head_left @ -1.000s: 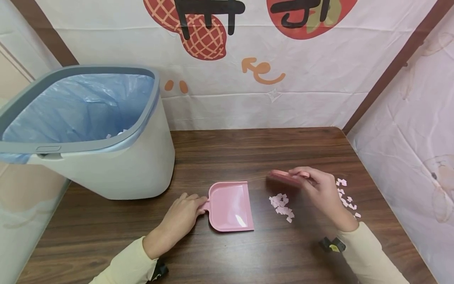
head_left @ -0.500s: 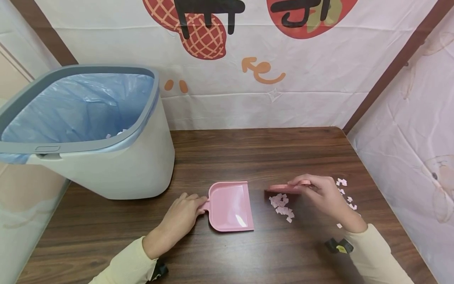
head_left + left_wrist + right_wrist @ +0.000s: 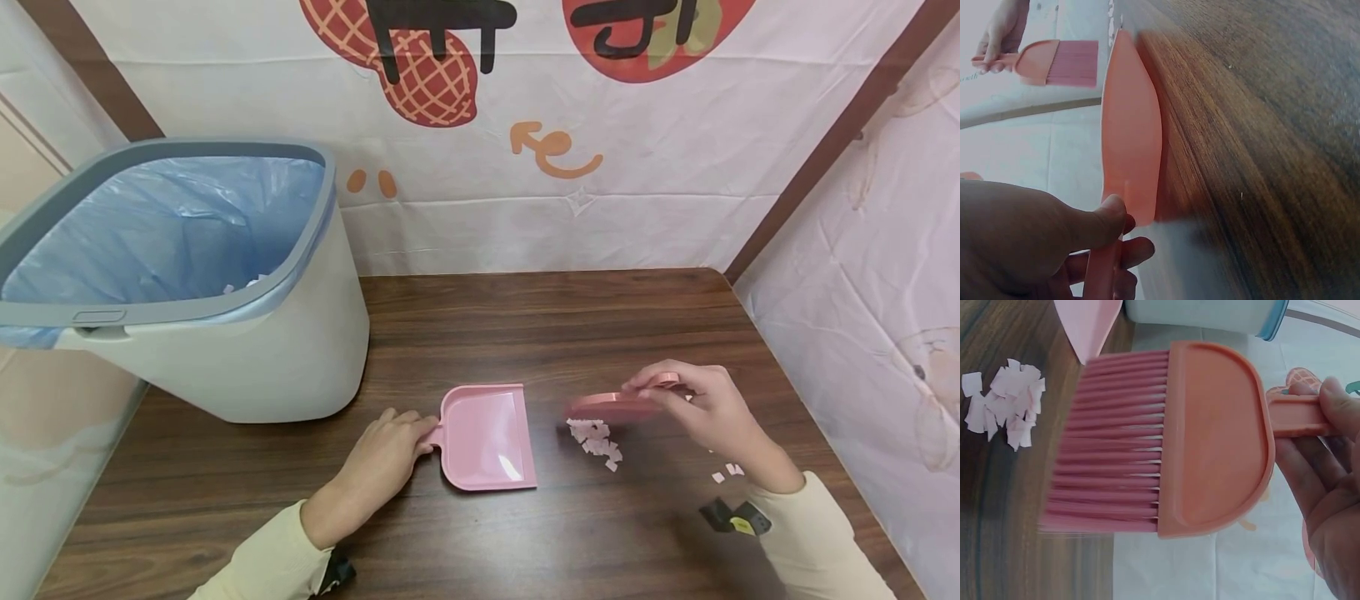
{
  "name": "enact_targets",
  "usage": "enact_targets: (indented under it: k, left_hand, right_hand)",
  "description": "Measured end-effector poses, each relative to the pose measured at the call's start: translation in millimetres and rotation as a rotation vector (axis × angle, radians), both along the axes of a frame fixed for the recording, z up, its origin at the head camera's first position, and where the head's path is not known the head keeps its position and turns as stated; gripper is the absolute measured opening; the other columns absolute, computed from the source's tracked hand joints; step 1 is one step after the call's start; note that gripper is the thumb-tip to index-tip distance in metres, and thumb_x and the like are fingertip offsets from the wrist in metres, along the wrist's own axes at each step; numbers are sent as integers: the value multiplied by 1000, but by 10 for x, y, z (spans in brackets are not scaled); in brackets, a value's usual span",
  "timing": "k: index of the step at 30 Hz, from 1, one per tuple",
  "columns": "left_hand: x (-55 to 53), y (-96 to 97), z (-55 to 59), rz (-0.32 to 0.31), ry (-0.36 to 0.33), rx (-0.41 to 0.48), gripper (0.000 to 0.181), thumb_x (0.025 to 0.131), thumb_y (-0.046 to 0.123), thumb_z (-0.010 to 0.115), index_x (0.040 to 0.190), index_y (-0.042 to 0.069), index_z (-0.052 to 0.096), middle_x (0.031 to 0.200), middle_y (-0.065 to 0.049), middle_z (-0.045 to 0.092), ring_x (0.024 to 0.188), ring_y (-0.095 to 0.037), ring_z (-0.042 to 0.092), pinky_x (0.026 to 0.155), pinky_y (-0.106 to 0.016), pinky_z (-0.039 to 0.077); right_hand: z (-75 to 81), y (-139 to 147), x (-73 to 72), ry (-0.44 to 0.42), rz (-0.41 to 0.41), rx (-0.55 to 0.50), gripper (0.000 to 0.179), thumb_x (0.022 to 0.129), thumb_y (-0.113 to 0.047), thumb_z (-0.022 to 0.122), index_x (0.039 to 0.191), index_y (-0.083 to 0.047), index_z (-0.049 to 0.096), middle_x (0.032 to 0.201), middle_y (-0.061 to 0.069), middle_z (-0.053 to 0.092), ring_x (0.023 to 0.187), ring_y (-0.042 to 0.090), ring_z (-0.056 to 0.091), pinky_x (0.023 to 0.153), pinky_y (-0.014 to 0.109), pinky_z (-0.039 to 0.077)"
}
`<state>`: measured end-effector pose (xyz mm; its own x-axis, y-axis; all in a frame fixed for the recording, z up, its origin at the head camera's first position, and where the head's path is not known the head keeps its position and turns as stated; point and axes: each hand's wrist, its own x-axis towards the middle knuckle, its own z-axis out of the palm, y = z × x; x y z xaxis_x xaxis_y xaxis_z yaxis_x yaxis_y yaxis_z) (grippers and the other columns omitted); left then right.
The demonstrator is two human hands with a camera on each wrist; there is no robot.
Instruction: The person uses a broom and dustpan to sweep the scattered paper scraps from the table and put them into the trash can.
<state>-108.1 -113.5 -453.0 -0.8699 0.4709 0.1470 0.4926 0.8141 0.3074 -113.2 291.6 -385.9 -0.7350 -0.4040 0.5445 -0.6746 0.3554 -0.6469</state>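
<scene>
A pink dustpan (image 3: 483, 435) lies on the wooden table, its open edge facing right. My left hand (image 3: 384, 460) grips its short handle, thumb on top in the left wrist view, where the dustpan (image 3: 1132, 125) is seen from its side. My right hand (image 3: 701, 408) holds a small pink brush (image 3: 611, 407) by the handle, bristles pointing down. In the right wrist view the brush's bristles (image 3: 1110, 447) are spread in rows. A small heap of pale pink paper scraps (image 3: 597, 446) lies just below the brush, to the right of the dustpan; the brush overlaps its upper part.
A large white bin (image 3: 322, 350) with a grey rim and a blue liner (image 3: 172, 225) stands at the left; a few scraps show inside. Loose paper scraps (image 3: 718, 477) lie near my right wrist. A printed cloth (image 3: 660, 167) hangs behind the table.
My right hand with the brush has come nearer to me and slightly right, down to the scrap heap's far edge. The left hand and dustpan have stayed put.
</scene>
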Motion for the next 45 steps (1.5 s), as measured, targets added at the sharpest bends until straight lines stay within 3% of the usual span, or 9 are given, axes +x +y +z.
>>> enact_targets:
  k: [4, 10, 15, 25, 32, 40, 45]
  left_hand:
    - [2, -5, -5, -4, 9, 2, 30, 89, 16, 75, 116, 3, 73, 101, -8, 72, 81, -28, 56, 75, -42, 51]
    - [7, -6, 2, -4, 8, -2, 29, 89, 15, 75, 116, 3, 73, 101, -9, 72, 81, -28, 56, 75, -43, 51]
    - [5, -11, -3, 0, 4, -5, 29, 90, 15, 75, 116, 3, 73, 102, -9, 72, 81, -28, 56, 75, -43, 52]
    - [-1, -11, -14, 1, 6, 0, 29, 89, 15, 75, 116, 4, 74, 101, -8, 72, 80, -28, 56, 75, -42, 51]
    - [3, -10, 3, 4, -4, -3, 29, 90, 16, 75, 116, 3, 74, 101, -9, 72, 80, -28, 55, 75, -42, 51]
    - [11, -10, 20, -4, -6, 7, 29, 90, 15, 74, 117, 2, 73, 102, -10, 72, 83, -30, 58, 76, -44, 52]
    - [9, -10, 20, -6, 4, 6, 30, 90, 15, 75, 116, 3, 73, 101, -9, 72, 81, -29, 56, 75, -43, 52]
  right_hand:
    - [34, 15, 17, -45, 43, 21, 40, 76, 27, 71, 97, -8, 73, 93, 5, 76, 86, 3, 70, 66, 18, 53]
    - [33, 45, 14, -199, 162, 33, 35, 84, 22, 66, 101, -9, 70, 94, 4, 76, 86, 9, 71, 67, 21, 53]
    - [-11, 54, 11, -307, 197, 57, 30, 89, 17, 65, 101, -11, 69, 92, 2, 76, 82, 13, 72, 65, 25, 54]
    - [-122, 39, -54, -322, 217, 30, 26, 91, 16, 64, 102, -6, 69, 92, 7, 75, 83, 12, 72, 61, 27, 54]
    - [-144, 20, -119, -264, 221, 31, 30, 87, 20, 65, 100, -7, 70, 90, 7, 75, 83, 11, 72, 62, 25, 54]
    - [-146, 7, -149, -221, 185, 12, 35, 85, 23, 64, 99, -9, 70, 93, 6, 75, 86, 11, 71, 66, 24, 54]
    - [-94, 4, -123, -184, 116, -83, 30, 85, 25, 63, 100, -1, 70, 93, 11, 75, 87, 13, 72, 70, 21, 55]
